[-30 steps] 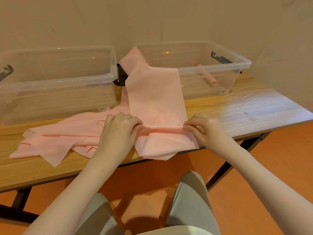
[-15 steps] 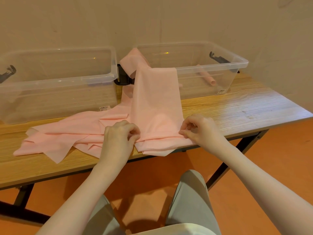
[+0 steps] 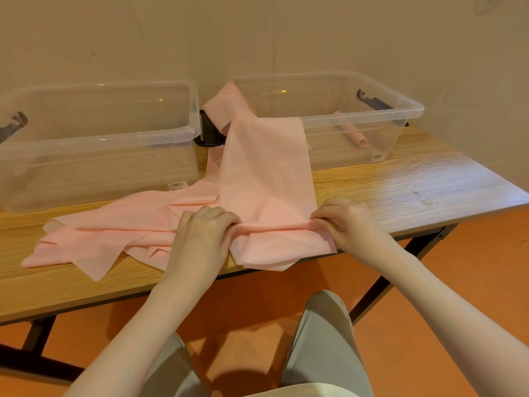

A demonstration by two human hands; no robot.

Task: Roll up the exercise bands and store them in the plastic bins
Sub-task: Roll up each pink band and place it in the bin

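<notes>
Left hand (image 3: 204,239) and right hand (image 3: 347,222) pinching thin, matte pink band's (image 3: 266,173) rolled fold.

Both bare forearms reaching forward from the bottom corners, converging toward the near table edge. Left hand (image 3: 204,236) palm down, knuckles up, fingers curled tightly, pinching the left end of a raised fold in the thin pink stretchy exercise band (image 3: 266,179). Right hand (image 3: 347,222) opposite, wrist angled inward, fingertips (image 3: 322,222) and thumb bunched together, pinching the right end of the same fold. Hands level with one another, well apart, the fold stretched between them. Grey-trousered knees below, between the arms.
</notes>
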